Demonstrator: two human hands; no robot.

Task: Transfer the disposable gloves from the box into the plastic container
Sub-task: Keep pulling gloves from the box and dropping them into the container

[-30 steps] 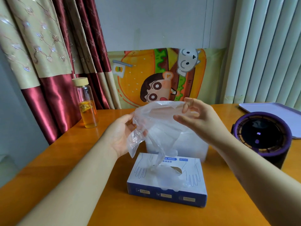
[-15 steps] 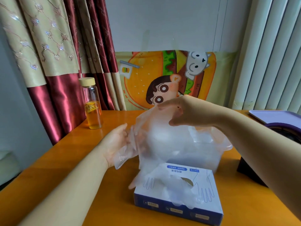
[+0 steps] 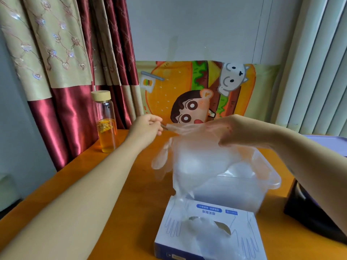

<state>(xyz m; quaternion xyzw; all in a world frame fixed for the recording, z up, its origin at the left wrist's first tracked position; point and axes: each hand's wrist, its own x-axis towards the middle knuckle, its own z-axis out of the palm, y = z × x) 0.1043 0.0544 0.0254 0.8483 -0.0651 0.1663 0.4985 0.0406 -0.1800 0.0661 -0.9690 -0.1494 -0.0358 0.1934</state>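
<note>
One disposable glove is out of the box and held spread above the near-left corner of the plastic container. Its lower end trails down to the box opening.

- The left hand pinches one cuff edge between thumb and curled fingers.
- The right hand grips the opposite edge, fingers curled over the film.

Status: transfer in progress, as the glove is not yet lowered in. Further gloves protrude from the box slot, so much remains. The container's contents cannot be told through its cloudy wall. The box stands at the near edge of the bench, with the container just behind it.
</note>
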